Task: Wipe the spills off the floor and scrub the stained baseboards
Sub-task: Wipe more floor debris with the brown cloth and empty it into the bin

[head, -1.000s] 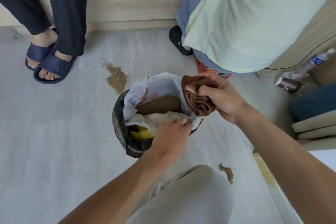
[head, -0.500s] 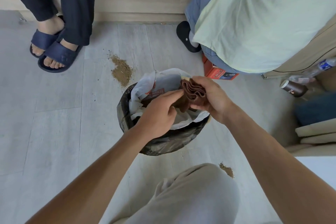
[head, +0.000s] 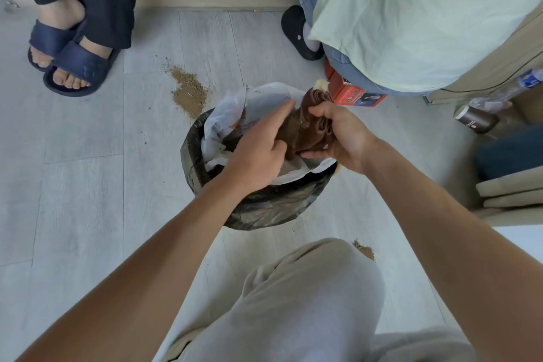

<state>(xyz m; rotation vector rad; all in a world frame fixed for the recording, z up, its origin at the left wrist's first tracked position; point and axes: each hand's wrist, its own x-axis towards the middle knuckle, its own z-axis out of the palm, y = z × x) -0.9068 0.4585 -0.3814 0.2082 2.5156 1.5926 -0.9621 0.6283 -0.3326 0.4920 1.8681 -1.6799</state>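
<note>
1. Landmark: the bin (head: 258,209), lined with a black bag and holding white plastic waste, stands on the grey floor (head: 73,185) just ahead of the person's knee.
2. Right hand (head: 343,135) is curled round a bunched brown cloth (head: 308,126), held directly above the bin's far-right rim. A patch of tan powder clings to the cloth's face.
3. Left hand (head: 261,147) is over the bin mouth, fingers extended and laid against the powdered face of the cloth; it grips nothing (reads as brushing the dirt off into the bin).
4. Spills not yet wiped: the larger powder pile (head: 188,91) on the floor just beyond the bin's far-left rim; a smaller pile (head: 364,250) on the near side of the bin, beside the knee.
5. Baseboard (head: 211,0) runs well beyond the bin; whether it is stained cannot be told from here.
6. Bystanders: sandalled feet (head: 70,59) far left of the bin, a black shoe (head: 299,32) beyond it. A red box (head: 352,91) lies just past the far-right rim.
7. Risks, as judged:
   - powder flicked past the rim lands back on the floor if the brushing is too brisk;
   - a forearm or knee could nudge the light bin and tip it;
   - the knee could smear the near pile.
</note>
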